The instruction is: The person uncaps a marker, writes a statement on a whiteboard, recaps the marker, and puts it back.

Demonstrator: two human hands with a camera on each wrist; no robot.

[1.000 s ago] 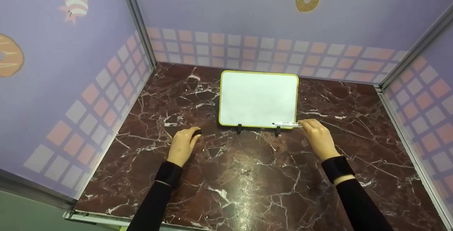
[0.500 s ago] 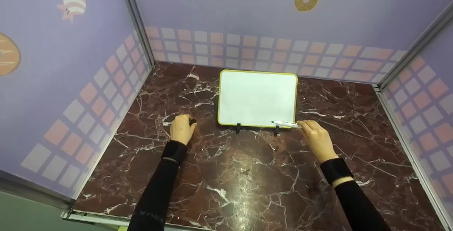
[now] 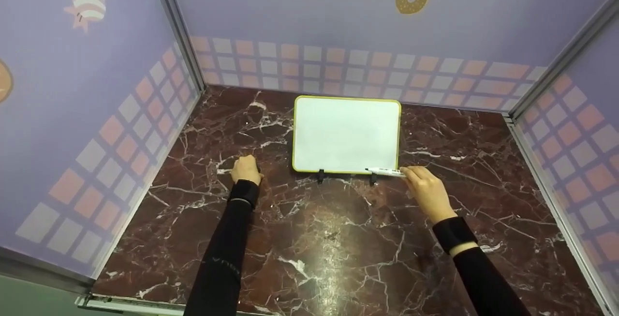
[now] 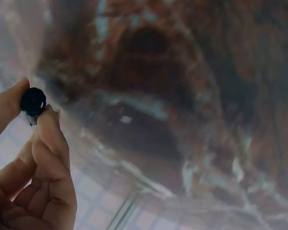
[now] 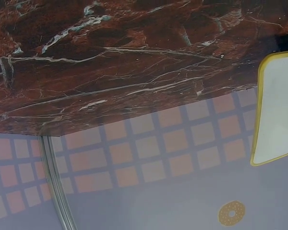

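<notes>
My left hand (image 3: 245, 170) is over the table, left of the whiteboard (image 3: 346, 134). In the left wrist view its thumb and fingers pinch a small black marker cap (image 4: 33, 100); from the head view the hand hides the cap. My right hand (image 3: 428, 192) grips the back end of a white marker (image 3: 383, 172). The marker's uncapped dark tip points left and overlaps the lower right edge of the board. The board is blank, with a yellow frame, and stands on two black feet (image 3: 321, 176). The right wrist view shows part of the board but not the hand.
A dark red marbled table (image 3: 329, 248) with white veins lies under both hands. Purple walls (image 3: 338, 11) with pink and white squares enclose it at the back and both sides, joined by metal corner posts (image 3: 176, 30).
My left hand has moved forward, away from the body, and turned so that the cap has gone out of sight in the head view. The right hand and marker stay nearly still.
</notes>
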